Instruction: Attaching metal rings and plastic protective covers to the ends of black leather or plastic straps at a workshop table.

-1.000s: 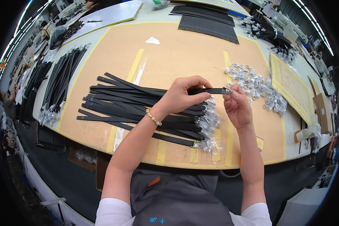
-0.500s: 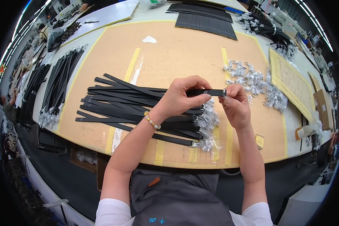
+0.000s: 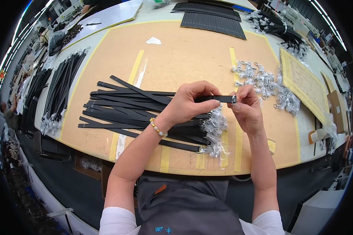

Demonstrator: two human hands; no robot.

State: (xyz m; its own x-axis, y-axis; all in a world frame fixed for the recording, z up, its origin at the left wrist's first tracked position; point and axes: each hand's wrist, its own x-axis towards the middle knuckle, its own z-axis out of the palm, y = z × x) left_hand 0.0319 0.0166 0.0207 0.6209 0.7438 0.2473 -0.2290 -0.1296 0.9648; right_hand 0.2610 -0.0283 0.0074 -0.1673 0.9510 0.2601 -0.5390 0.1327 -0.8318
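Observation:
My left hand (image 3: 190, 102) pinches a flat black strap (image 3: 223, 98) between thumb and fingers, with the strap end pointing right. At that end sits a small silver metal ring (image 3: 234, 99), gripped by the thumb and fingertips of my right hand (image 3: 247, 109). Both hands are above the table. Under and beside my left hand lies a loose pile of black straps (image 3: 125, 113). Their right ends carry metal fittings in clear plastic wrap (image 3: 215, 129). Several plastic-wrapped metal clasps (image 3: 264, 82) are scattered behind my right hand.
A bundle of black straps (image 3: 64, 84) lies at the left. Rows of black strips (image 3: 213, 27) are at the far edge. More wrapped straps (image 3: 282, 31), a yellow-edged board (image 3: 304, 80) and a bottle (image 3: 317, 136) stand at the right. Yellow tape (image 3: 238, 150) marks the tabletop.
My right fingers have shifted slightly on the ring, and the strap end now sits a little lower and straighter. My left hand keeps its hold.

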